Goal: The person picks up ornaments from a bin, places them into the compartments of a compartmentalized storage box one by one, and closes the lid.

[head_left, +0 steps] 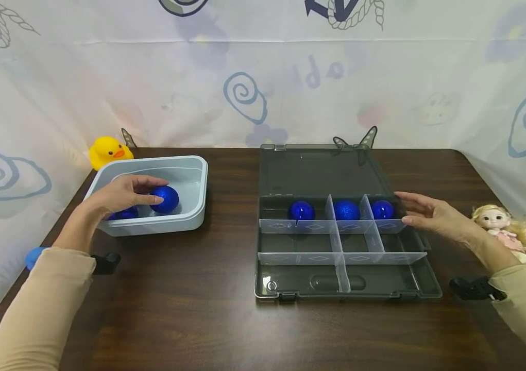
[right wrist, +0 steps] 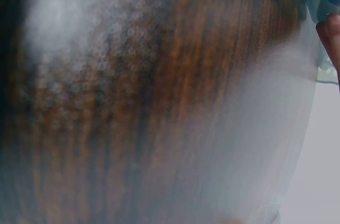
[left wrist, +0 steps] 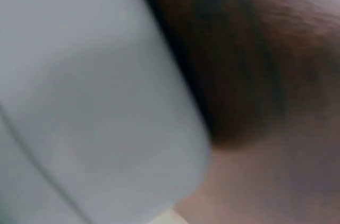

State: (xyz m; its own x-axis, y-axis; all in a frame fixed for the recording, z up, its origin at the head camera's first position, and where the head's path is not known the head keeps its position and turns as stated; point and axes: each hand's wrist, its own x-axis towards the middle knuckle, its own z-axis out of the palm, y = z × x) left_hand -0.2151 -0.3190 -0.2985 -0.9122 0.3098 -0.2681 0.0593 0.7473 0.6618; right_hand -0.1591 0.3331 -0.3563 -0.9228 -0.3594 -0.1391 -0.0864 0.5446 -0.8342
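At tub [head_left: 165,225], left hand [head_left: 125,195], blue ball [head_left: 168,200] pinched at fingertips [head_left: 157,200]

A dark, wood-grained table [head_left: 184,314] carried an open, smoke-grey divided case [head_left: 314,172]. Well to the case's left stood a pale blue tub [head_left: 170,225], with a yellow toy duck [head_left: 106,153] farther left of the case; a yellow-haired doll [head_left: 504,234] in pink rested to the case's right.

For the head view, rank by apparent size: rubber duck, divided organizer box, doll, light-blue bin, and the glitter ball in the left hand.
1. Divided organizer box
2. Light-blue bin
3. Doll
4. Rubber duck, partly hidden
5. Glitter ball
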